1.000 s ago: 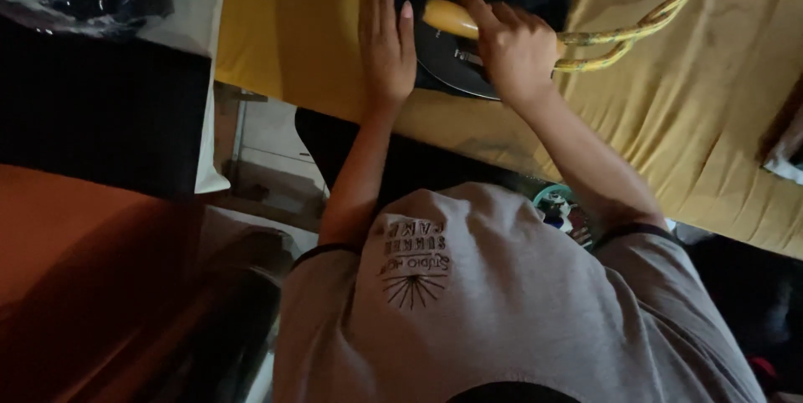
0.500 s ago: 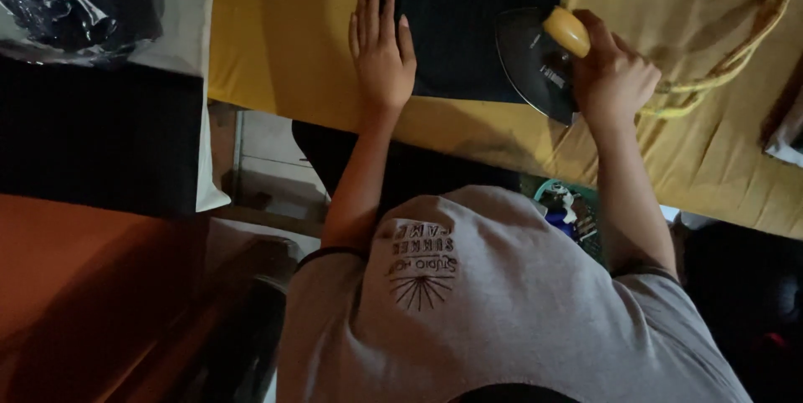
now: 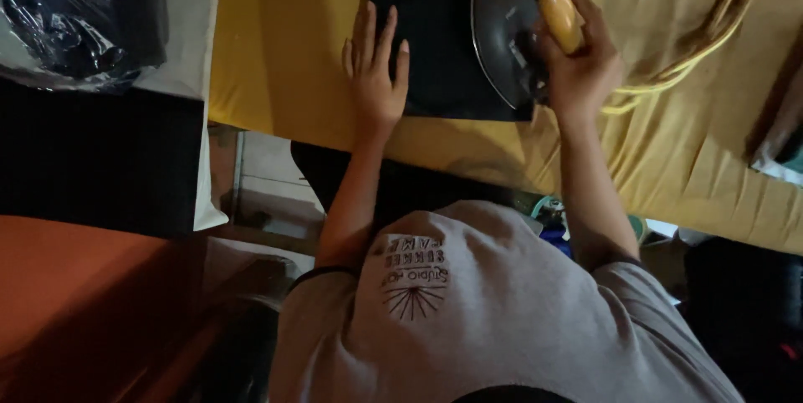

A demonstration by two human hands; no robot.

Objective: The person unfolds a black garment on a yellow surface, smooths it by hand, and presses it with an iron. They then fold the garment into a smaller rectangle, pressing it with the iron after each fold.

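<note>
Head view, left hand: the left hand [image 3: 376,77] lay flat, palm down, on the near left part of the dark cloth [image 3: 435,51], its fingers straight and a little apart, clamped on nothing.
Head view, right hand: the right hand [image 3: 581,64] was wrapped around the yellow handle [image 3: 559,16] of the iron [image 3: 502,30], fingers curled tight about it.
Head view, iron: it sat on the right part of the dark cloth, its dark body wide at the handle side and narrowing away from the hand, well apart from the left hand.
Head view, dark cloth: a flat, squarish dark piece spread on the yellow cover [image 3: 284,43], its near edge close to the table's front edge.
Head view, yellow cord [image 3: 711,35]: it curved over the cover to the right of the iron, just beside the right hand.
Head view, surroundings: a grey shirt [image 3: 468,311] with a printed emblem filled the lower middle; a clear plastic bag with dark contents [image 3: 67,18] lay at the upper left, beyond the cover's edge.
</note>
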